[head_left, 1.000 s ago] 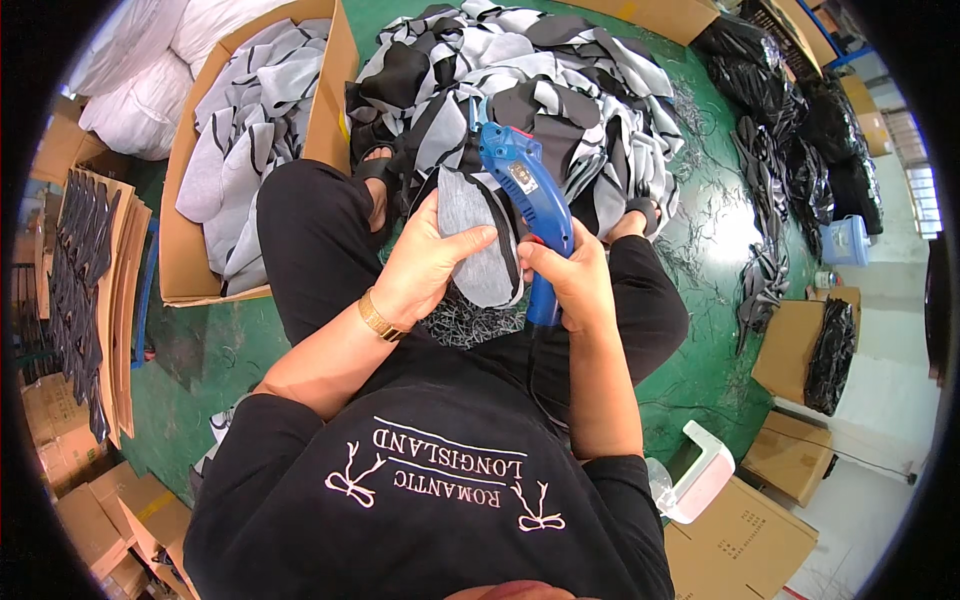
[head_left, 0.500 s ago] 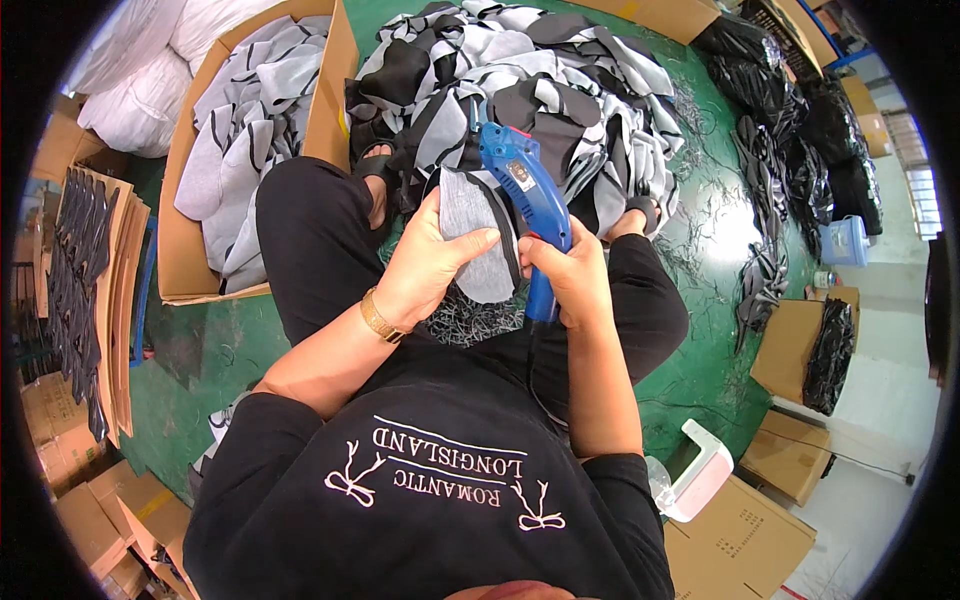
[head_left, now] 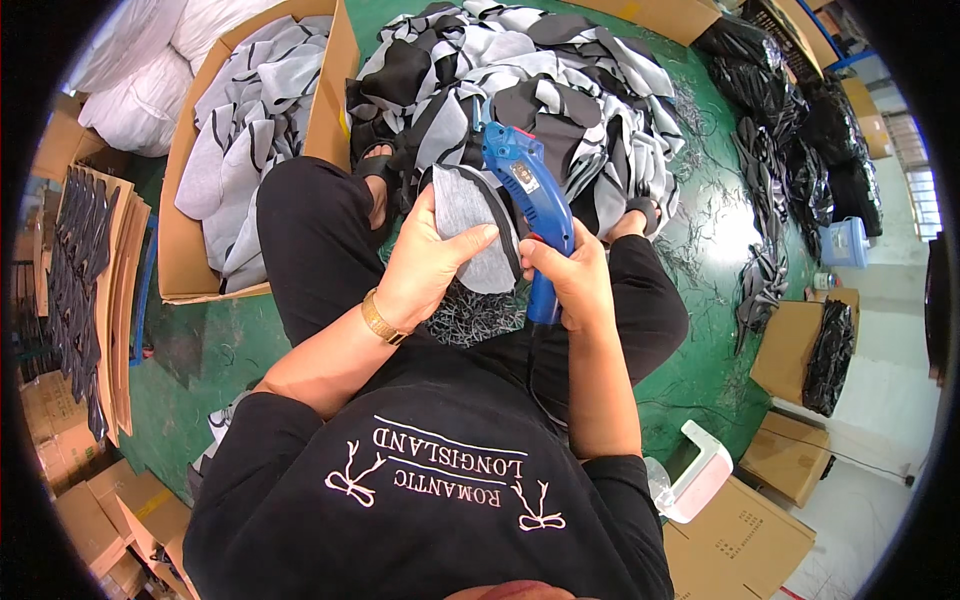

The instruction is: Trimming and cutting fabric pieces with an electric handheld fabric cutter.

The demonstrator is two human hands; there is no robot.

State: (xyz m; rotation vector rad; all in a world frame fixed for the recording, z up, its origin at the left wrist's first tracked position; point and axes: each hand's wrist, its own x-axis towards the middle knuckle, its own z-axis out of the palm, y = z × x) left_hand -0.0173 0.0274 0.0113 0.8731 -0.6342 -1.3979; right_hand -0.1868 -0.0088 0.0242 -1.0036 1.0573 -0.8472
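Note:
Between my knees, my left hand [head_left: 437,248] grips a grey fabric piece [head_left: 472,215] with black edging, thumb on top of it. My right hand [head_left: 572,272] is wrapped round the handle of blue electric scissors [head_left: 525,180], thumb near the red switch. The tool's head points away from me, beside the piece's right edge; whether its blade touches the fabric I cannot tell. A black cord [head_left: 533,365] runs from the handle toward my body. Just beyond lies a big heap of grey and black fabric pieces [head_left: 545,60].
At the left, a cardboard box [head_left: 340,75] holds more grey pieces with black edges. Thin dark trimmings [head_left: 470,318] litter the green floor between my legs. Black plastic bags [head_left: 745,50] stand at the far right, and a white-and-pink appliance [head_left: 697,475] is near my right elbow.
The grey piece has turned slightly and shifted a little away from me in my left hand. The scissors have moved very slightly; both hands keep their grip.

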